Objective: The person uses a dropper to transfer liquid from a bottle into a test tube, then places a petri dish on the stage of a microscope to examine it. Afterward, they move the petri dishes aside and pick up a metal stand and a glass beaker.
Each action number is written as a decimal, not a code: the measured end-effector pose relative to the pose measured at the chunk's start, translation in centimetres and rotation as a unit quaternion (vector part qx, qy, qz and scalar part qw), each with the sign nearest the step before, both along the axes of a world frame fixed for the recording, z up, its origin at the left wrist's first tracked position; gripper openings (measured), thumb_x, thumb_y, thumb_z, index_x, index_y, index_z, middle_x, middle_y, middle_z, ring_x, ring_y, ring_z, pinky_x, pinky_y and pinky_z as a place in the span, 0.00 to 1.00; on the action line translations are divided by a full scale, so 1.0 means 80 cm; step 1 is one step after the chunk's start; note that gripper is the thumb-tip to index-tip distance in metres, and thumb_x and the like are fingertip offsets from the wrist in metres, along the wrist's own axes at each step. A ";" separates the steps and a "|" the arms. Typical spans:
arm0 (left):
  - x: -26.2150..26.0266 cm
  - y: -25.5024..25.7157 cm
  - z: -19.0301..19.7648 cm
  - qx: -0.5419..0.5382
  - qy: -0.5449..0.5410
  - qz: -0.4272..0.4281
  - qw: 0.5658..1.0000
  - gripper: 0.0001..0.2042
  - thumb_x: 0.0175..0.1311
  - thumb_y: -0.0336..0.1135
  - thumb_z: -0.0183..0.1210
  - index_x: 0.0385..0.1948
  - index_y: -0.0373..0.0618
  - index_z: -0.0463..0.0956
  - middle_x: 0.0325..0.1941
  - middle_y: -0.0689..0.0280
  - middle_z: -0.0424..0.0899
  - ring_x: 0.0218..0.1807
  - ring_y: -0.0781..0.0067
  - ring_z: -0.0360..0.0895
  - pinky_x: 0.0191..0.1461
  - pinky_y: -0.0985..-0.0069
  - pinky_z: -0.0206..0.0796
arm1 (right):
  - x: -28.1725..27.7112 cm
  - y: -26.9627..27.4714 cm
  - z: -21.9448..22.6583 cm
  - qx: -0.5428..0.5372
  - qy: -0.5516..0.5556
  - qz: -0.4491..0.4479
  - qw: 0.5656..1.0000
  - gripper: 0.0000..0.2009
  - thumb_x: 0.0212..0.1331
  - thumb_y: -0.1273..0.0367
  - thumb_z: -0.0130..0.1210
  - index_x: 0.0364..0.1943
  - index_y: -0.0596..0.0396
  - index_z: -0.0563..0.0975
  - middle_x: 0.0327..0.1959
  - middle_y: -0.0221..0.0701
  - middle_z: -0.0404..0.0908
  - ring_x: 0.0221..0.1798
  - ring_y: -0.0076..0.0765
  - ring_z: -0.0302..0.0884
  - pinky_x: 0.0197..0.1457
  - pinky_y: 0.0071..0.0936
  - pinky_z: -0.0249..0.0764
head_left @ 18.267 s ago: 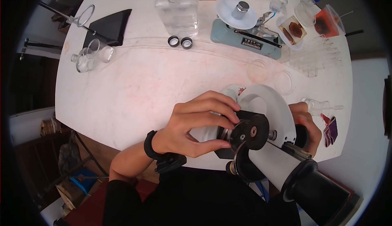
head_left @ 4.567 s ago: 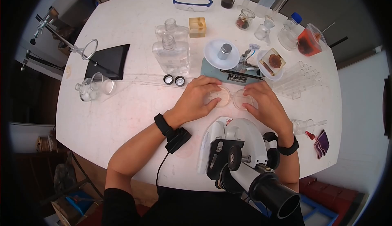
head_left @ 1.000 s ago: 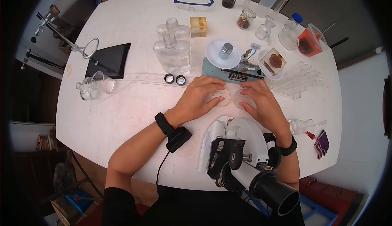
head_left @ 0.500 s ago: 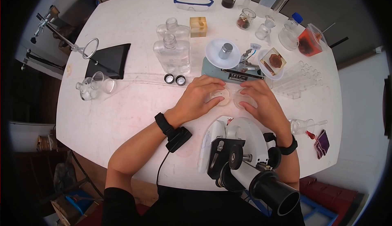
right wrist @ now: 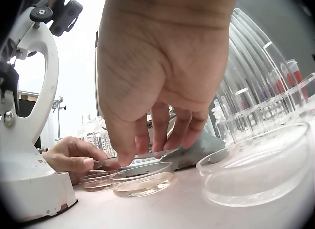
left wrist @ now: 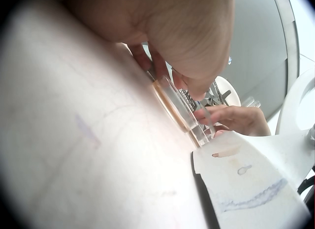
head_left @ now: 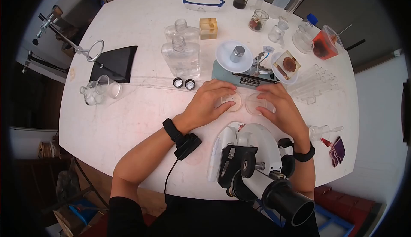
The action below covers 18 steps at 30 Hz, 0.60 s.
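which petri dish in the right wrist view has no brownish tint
The rightmost dish, nearest the test tubes: it looks clear, whereas the middle dish and left dish show brownish bottoms.

Both hands have left the microscope (head_left: 261, 143) — the left hand (head_left: 209, 102) now grips a glass dish (head_left: 233, 101). Just now the right hand (head_left: 278, 111), pinching a glass lid (right wrist: 171, 152), has eased toward the worktop's (head_left: 128, 123) right edge — the thumbs stand farther apart.
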State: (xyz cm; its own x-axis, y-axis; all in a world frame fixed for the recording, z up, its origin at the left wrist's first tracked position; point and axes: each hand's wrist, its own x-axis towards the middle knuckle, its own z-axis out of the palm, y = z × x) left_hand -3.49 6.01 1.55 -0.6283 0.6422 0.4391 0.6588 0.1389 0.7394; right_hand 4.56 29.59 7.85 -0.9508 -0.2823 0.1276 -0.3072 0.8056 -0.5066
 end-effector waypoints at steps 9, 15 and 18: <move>0.001 0.000 0.002 -0.004 0.000 0.001 1.000 0.13 0.52 0.27 0.66 0.40 0.36 0.80 0.50 0.60 0.82 0.51 0.59 0.77 0.55 0.69 0.70 | 0.001 0.006 0.004 -0.003 -0.003 -0.006 1.000 0.13 0.47 0.75 0.66 0.38 0.63 0.78 0.53 0.37 0.76 0.58 0.47 0.69 0.58 0.37 0.70; 0.001 0.000 0.001 -0.005 -0.005 0.005 1.000 0.13 0.52 0.27 0.66 0.41 0.37 0.81 0.49 0.60 0.82 0.52 0.60 0.78 0.55 0.69 0.70 | 0.001 0.006 0.004 0.003 0.000 -0.008 1.000 0.13 0.47 0.75 0.66 0.38 0.63 0.78 0.54 0.38 0.76 0.58 0.47 0.69 0.59 0.37 0.69; 0.001 0.000 0.002 -0.003 -0.007 0.005 1.000 0.13 0.52 0.27 0.66 0.41 0.37 0.80 0.49 0.60 0.82 0.51 0.60 0.77 0.55 0.69 0.70 | 0.001 0.007 0.001 0.001 -0.002 -0.012 1.000 0.13 0.47 0.75 0.66 0.38 0.63 0.78 0.54 0.38 0.76 0.58 0.47 0.69 0.59 0.37 0.69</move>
State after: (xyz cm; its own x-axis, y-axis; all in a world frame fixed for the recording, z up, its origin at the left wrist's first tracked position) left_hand -3.39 5.99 1.71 -0.6412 0.6383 0.4260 0.6468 0.1509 0.7475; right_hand 4.66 30.18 7.96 -0.9579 -0.2593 0.1234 -0.2855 0.8143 -0.5055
